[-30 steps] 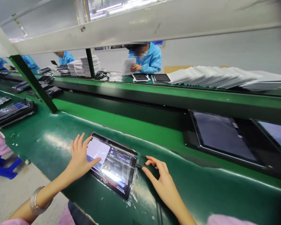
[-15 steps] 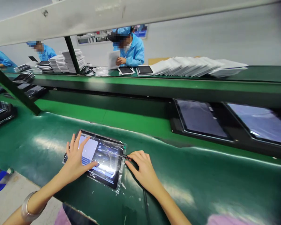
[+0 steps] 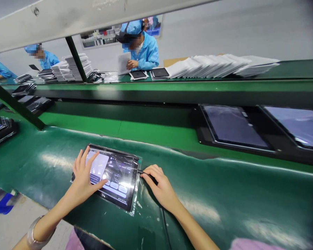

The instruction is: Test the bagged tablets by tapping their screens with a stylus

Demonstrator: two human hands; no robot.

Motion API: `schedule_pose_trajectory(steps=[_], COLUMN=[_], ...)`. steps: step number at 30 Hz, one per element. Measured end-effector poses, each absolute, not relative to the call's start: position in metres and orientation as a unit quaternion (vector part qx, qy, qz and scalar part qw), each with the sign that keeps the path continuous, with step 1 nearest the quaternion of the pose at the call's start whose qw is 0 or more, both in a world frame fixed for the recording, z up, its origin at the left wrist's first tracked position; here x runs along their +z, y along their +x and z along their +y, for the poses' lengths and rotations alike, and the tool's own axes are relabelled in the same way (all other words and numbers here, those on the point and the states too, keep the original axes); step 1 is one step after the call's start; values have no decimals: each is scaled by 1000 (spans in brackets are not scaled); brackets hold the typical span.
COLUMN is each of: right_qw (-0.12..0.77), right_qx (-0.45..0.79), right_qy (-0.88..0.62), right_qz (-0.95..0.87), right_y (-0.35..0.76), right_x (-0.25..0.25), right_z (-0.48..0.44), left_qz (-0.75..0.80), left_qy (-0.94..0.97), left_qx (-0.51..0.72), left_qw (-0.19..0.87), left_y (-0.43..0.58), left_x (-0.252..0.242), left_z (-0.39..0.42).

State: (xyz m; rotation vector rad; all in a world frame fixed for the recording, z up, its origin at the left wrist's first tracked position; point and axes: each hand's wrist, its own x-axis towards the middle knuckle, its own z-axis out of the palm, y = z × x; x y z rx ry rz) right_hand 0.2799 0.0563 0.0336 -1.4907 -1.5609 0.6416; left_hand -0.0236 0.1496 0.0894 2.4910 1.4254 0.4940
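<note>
The left hand (image 3: 85, 177) lies open and flat on the left part of a tablet (image 3: 112, 175), fingers spread over the lit screen, the thumb stretched toward its middle; it grips nothing. A silver bangle (image 3: 35, 232) sits on that wrist. The right hand (image 3: 159, 185) is curled, its fingertips pinched on a black cable plug (image 3: 143, 173) at the tablet's right edge; the plug touches the edge, but whether it is seated in the port is too small to tell. The cable (image 3: 165, 225) runs from under the hand toward the near edge of the bench.

The tablet lies flat on the green mat (image 3: 224, 201), wrapped in a clear plastic sleeve whose loose edge shows at its lower right. Its screen shows a pale panel and some buttons.

Beyond, on the belt, two dark tablets (image 3: 234, 126) lie in black trays to the right. On the far bench is a fanned row of white sheets (image 3: 224, 66), and a person in a blue coat (image 3: 143, 52) holds a sheet there. More tablets sit at far left.
</note>
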Motion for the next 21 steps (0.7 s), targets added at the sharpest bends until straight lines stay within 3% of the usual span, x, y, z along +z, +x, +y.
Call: schedule_pose_trajectory(steps=[12, 21], right_qw=[407, 391], right_qx=[218, 214], right_qy=[-596, -603], right_qz=[-657, -662], right_y=[281, 282], right_x=[26, 20], right_z=[56, 56], left_qz=[435, 322], left_qy=[868, 926], left_qx=[205, 198], left_qw=[124, 11], left_y=[-23, -21], left_x=[90, 64], left_z=[134, 107])
